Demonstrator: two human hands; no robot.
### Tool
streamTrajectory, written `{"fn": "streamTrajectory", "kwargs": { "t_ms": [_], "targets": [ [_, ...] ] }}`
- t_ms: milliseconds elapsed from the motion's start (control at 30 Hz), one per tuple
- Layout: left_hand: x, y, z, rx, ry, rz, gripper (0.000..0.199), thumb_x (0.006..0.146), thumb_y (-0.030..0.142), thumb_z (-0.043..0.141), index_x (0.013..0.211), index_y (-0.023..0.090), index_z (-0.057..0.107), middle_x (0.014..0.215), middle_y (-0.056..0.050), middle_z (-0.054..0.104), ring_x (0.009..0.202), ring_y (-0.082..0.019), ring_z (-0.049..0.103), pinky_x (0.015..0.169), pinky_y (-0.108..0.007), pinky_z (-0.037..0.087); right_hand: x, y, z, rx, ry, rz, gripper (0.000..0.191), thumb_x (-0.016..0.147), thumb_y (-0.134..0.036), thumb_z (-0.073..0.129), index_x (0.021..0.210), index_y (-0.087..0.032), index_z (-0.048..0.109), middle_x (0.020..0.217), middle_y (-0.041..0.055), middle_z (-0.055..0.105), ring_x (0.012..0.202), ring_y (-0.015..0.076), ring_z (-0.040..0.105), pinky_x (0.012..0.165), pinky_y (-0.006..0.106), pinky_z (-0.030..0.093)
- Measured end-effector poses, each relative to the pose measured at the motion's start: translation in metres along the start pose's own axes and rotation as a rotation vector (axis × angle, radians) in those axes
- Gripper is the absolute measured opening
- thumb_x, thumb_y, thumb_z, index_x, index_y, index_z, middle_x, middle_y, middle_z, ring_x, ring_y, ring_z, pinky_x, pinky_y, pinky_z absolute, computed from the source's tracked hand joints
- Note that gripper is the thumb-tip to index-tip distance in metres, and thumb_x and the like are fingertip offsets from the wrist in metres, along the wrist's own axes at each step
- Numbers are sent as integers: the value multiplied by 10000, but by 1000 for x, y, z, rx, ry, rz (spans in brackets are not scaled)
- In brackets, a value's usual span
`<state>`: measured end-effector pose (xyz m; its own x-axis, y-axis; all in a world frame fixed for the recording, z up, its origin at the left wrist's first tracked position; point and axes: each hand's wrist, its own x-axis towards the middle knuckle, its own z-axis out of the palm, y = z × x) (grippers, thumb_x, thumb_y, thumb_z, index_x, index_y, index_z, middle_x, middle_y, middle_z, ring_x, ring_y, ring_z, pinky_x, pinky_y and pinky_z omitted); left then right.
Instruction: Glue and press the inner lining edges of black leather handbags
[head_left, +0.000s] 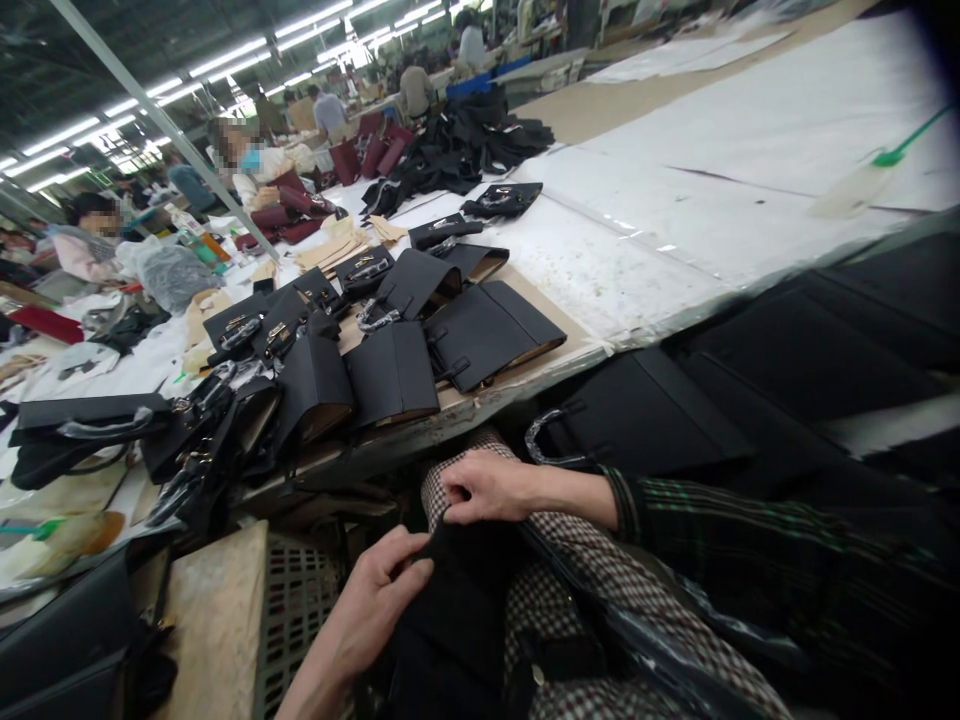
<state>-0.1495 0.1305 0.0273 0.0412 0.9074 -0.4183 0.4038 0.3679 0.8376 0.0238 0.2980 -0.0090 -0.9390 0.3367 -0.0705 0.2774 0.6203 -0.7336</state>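
Note:
Across my lap lies a black bag (457, 610), its cloth-like surface hanging between my knees. My right hand (487, 485) is closed, pinching the bag's top edge near my knee. At the left side of that edge, my left hand (382, 590) grips the black material between thumb and fingers. A dark strap in clear plastic (660, 640) runs over my checked trousers on the right. Part of the bag is out of sight below the hands and the frame's lower edge.
Several black handbags (495, 335) lie along the near edge of the white worktable (637, 250). More black bag pieces (645, 410) are stacked at my right. A plastic crate (296, 610) and a wooden board (214, 620) stand at lower left. Co-workers (259, 170) sit across the table.

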Motion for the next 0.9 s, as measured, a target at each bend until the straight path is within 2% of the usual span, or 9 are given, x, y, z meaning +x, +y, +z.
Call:
{"fn": "streamTrajectory", "kwargs": {
  "t_ms": [67, 167, 300, 400, 500, 600, 700, 800, 900],
  "targets": [
    [7, 2, 1, 103, 38, 28, 268, 901, 401, 570, 950, 184, 719, 919, -34, 601, 907, -186, 550, 835, -264, 404, 0, -1, 1, -1, 8, 8, 171, 764, -324, 662, 694, -187, 588, 648, -42, 562, 581, 99, 441, 564, 226, 273],
    [19, 4, 6, 133, 85, -8, 339, 906, 442, 517, 759, 162, 641, 773, -3, 528, 756, -155, 466, 693, -250, 354, 1, -1, 3, -18, 37, 18, 178, 760, -327, 656, 683, -188, 577, 633, -47, 548, 575, 99, 425, 557, 229, 262],
    [29, 8, 13, 118, 122, -50, 303, 875, 368, 506, 641, 176, 494, 693, 27, 415, 698, -135, 390, 625, -252, 281, 1, 0, 4, -12, 51, 8, 164, 753, -310, 651, 686, -185, 569, 629, -53, 537, 575, 96, 425, 557, 231, 265],
    [21, 11, 14, 99, 131, -93, 255, 848, 295, 484, 624, 186, 429, 691, 29, 394, 690, -134, 391, 608, -255, 270, 0, 0, 2, -13, 35, 4, 174, 752, -313, 650, 680, -183, 560, 630, -51, 533, 579, 98, 425, 558, 233, 263],
    [1, 12, 13, 102, 123, -143, 262, 845, 279, 475, 609, 190, 404, 685, 25, 400, 670, -136, 402, 593, -260, 270, 0, 0, -1, -14, 15, 17, 176, 753, -306, 655, 677, -181, 557, 640, -46, 544, 594, 101, 430, 563, 232, 263],
    [-24, 7, 10, 140, 109, -170, 267, 887, 311, 459, 648, 192, 481, 732, 6, 481, 739, -165, 473, 651, -261, 321, 0, 0, -3, -8, -3, 32, 164, 751, -293, 661, 681, -182, 563, 640, -44, 552, 597, 103, 431, 563, 229, 265],
    [-44, -2, 8, 99, 79, -176, 260, 896, 318, 440, 764, 196, 628, 914, -45, 581, 917, -218, 531, 781, -286, 379, 1, -2, -2, 5, -14, 20, 164, 752, -289, 666, 678, -183, 566, 630, -46, 549, 591, 102, 435, 566, 228, 272],
    [-57, -4, 2, -18, 37, -196, 296, 849, 285, 461, 967, 207, 721, 1162, -79, 591, 1112, -266, 520, 909, -325, 392, 3, -4, 0, 0, -23, 8, 169, 757, -306, 670, 682, -186, 578, 642, -40, 564, 601, 110, 453, 582, 232, 287],
    [-59, 3, -6, -85, -28, -204, 374, 784, 219, 494, 1075, 216, 729, 1287, -70, 580, 1247, -287, 458, 1034, -357, 345, 5, -6, 3, -39, -20, 20, 161, 765, -318, 664, 692, -191, 597, 655, -27, 582, 614, 123, 471, 598, 240, 301]
  ]
}}
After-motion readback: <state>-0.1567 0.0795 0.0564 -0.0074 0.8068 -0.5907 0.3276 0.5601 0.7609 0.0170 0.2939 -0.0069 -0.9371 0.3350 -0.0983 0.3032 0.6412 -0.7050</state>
